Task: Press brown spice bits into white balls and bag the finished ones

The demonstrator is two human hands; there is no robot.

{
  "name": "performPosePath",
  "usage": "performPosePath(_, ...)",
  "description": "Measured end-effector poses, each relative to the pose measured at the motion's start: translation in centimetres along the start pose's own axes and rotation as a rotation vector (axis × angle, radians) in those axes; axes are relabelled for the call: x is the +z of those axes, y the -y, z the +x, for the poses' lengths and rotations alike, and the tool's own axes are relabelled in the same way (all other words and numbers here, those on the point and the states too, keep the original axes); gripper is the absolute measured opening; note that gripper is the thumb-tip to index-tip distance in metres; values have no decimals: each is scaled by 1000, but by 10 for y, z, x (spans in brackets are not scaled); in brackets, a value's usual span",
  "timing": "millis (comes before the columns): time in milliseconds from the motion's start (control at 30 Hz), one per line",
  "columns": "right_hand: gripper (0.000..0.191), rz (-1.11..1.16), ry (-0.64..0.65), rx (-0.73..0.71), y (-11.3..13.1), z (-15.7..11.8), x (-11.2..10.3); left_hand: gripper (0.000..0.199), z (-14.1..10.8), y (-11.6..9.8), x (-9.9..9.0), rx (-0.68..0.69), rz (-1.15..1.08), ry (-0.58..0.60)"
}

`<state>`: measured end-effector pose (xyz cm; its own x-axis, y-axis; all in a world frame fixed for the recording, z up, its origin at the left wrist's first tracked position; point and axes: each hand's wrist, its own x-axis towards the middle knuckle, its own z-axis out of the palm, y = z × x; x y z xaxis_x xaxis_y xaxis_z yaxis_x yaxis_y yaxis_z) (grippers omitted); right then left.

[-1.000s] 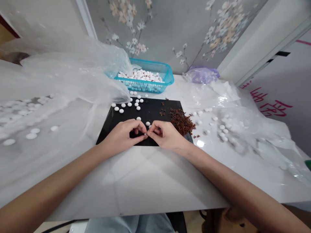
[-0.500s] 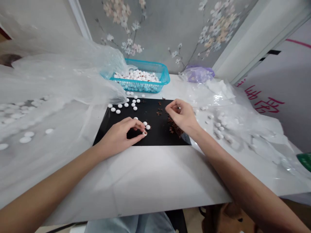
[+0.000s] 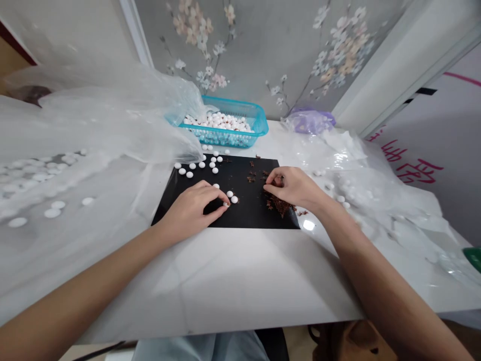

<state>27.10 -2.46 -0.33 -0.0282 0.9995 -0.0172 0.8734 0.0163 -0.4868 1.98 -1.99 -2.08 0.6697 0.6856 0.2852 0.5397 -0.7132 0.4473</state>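
Observation:
My left hand (image 3: 195, 208) rests low over the black mat (image 3: 240, 213), thumb and forefinger pinching a small white bead (image 3: 226, 204) with a bit of brown on it. Two loose white beads (image 3: 234, 199) lie just beyond those fingertips. At the mat's right side, my right hand (image 3: 291, 184) is above a pile of small brown star-shaped pieces (image 3: 281, 205). Its thumb and forefinger are drawn together; what is between them, if anything, is too small to make out. A few stray brown stars (image 3: 251, 177) lie left of that hand.
A blue plastic basket (image 3: 259, 123) full of white beads with brown bits stands behind the mat. Clear plastic bags with white beads (image 3: 52, 213) spread over the left; more plastic (image 3: 361, 185) covers the right. A purple bag (image 3: 313, 121) lies near the wall.
My right hand has come down towards the brown pile and slightly right in the view. The left hand keeps its pinch on the white bead. The whole view has shifted a little.

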Motion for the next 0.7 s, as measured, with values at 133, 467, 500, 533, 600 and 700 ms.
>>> performPosePath(133,6,-45,-22,-72,-1,1,6,13,1,0,-1,40,13,-12)
performPosePath(467,9,-62,-165,-145,-3,3,16,17,0,5,-4,64,57,-78)
performPosePath(500,10,-62,-193,-150,-3,3,17,17,0,7,-6,73,87,-71)
performPosePath(533,11,-64,-219,-158,-3,4,17,18,0,10,-9,77,127,-70)
performPosePath(600,12,-70,-255,-171,-3,4,17,22,2,17,-15,58,230,-85)
performPosePath(700,14,-112,-276,-161,-3,1,17,29,4,31,-22,-31,391,-94)
